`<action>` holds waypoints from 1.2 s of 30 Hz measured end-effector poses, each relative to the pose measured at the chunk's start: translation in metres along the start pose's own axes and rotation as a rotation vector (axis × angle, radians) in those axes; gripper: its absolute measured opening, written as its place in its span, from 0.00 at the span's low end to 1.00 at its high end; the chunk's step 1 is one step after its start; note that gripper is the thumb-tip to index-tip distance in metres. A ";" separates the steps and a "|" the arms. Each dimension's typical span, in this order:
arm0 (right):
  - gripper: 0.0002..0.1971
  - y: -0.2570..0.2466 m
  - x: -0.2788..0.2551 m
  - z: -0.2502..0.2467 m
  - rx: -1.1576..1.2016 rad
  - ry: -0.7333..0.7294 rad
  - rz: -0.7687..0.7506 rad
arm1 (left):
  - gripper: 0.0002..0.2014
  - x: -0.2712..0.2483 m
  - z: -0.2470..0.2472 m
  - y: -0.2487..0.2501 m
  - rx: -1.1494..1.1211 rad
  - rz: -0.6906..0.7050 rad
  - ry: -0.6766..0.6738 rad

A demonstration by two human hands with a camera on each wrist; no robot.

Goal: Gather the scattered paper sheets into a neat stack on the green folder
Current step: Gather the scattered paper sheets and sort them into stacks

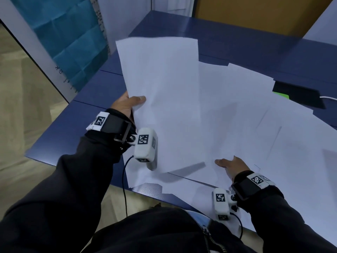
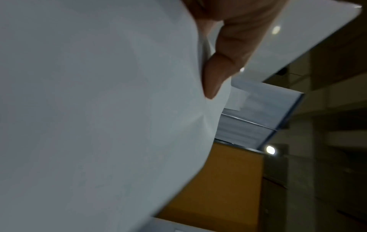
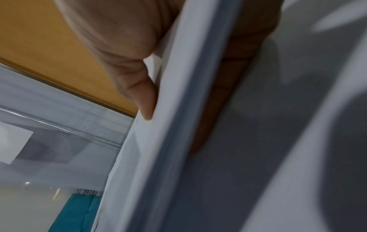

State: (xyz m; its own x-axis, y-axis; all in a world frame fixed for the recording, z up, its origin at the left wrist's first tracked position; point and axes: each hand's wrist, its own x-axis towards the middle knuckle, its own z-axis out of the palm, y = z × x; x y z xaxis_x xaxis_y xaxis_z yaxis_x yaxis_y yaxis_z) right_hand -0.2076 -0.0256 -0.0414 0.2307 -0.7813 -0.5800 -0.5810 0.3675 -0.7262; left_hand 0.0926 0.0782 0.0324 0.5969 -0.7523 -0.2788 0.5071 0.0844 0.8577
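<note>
Several white paper sheets (image 1: 255,125) lie fanned over the blue table (image 1: 91,92). My left hand (image 1: 135,105) pinches a lifted sheet (image 1: 160,79) at its left edge, thumb on top and fingers hidden behind; the left wrist view shows the thumb (image 2: 218,73) pressed on that sheet (image 2: 99,109). At the near edge my right hand (image 1: 228,166) grips a few sheets (image 3: 178,109), with the thumb (image 3: 139,94) above and the fingers (image 3: 220,102) beneath. Only a sliver of the green folder (image 1: 282,96) shows at the right, under the papers.
A black flat device (image 1: 300,96) with a white cable (image 1: 328,98) lies beside the folder at the right. A white board with a teal poster (image 1: 60,37) leans at the table's left. A brown panel (image 1: 255,13) stands behind. Sheets overhang the table's near edge.
</note>
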 end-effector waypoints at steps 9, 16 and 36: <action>0.30 0.012 0.018 0.003 0.167 0.061 0.150 | 0.26 0.035 0.007 -0.073 1.051 -0.293 0.065; 0.31 0.009 0.011 0.003 0.251 0.065 0.105 | 0.32 0.052 0.034 -0.089 1.177 -0.323 0.069; 0.09 0.028 0.000 -0.005 0.297 0.010 -0.087 | 0.33 0.036 0.021 -0.082 1.272 -0.307 -0.077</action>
State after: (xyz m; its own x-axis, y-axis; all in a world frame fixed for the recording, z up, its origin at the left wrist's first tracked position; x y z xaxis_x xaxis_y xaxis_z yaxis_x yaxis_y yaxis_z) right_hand -0.2281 -0.0181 -0.0601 0.2614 -0.8204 -0.5085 -0.3053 0.4295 -0.8499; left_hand 0.0597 0.0308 -0.0389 0.5045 -0.6691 -0.5456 -0.3481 -0.7360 0.5806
